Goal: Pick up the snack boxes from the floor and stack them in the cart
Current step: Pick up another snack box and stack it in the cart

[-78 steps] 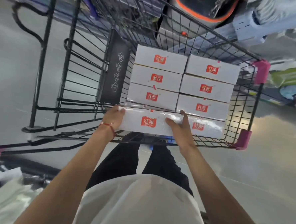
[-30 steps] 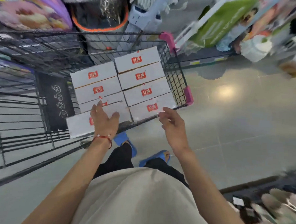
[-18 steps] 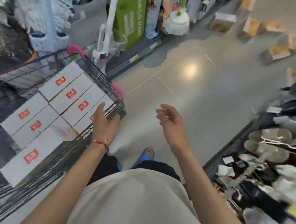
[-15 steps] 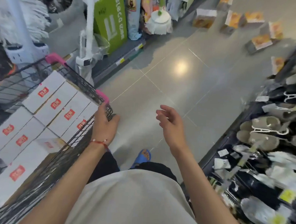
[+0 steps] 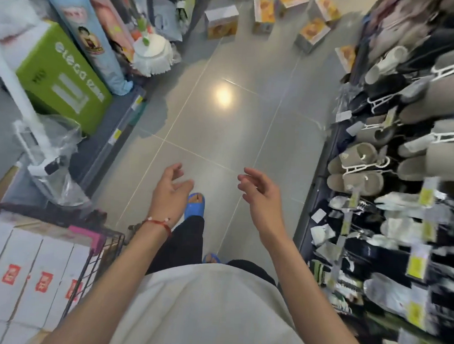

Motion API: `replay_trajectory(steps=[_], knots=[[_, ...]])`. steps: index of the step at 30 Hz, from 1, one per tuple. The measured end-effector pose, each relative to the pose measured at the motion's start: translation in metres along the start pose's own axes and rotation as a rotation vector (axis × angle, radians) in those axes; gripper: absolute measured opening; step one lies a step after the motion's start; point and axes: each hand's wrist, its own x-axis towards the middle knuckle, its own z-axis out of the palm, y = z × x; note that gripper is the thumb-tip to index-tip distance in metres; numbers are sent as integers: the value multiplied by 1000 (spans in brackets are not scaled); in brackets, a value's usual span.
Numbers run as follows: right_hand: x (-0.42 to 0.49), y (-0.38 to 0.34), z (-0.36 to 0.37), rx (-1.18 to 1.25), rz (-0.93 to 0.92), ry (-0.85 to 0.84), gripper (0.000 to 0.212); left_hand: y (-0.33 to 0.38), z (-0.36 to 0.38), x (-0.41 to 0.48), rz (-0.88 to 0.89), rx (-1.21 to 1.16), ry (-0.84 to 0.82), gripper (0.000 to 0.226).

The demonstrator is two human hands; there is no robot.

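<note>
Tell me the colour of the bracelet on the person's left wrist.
Red cord with a few small white beads, clearest in the head view.

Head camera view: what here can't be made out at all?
Head view only:
- Snack boxes on the floor: far off and small, print unreadable; some are cut by the top edge.
- Cart: cut by the left and bottom edges; any layers under the white boxes are hidden.
- Price tags at right: motion-blurred.
</note>
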Motion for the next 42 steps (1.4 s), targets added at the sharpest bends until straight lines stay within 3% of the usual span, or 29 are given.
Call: replay_trajectory(steps=[18,32,42], knots=[[237,-159,18,211,39,211,24,201,56,261,36,91,-241,36],[481,-304,-68,147,54,98,24,366,191,416,2,14,-199,29],[652,-384,-66,107,82,67,20,460,249,563,-56,-101,-152,28]])
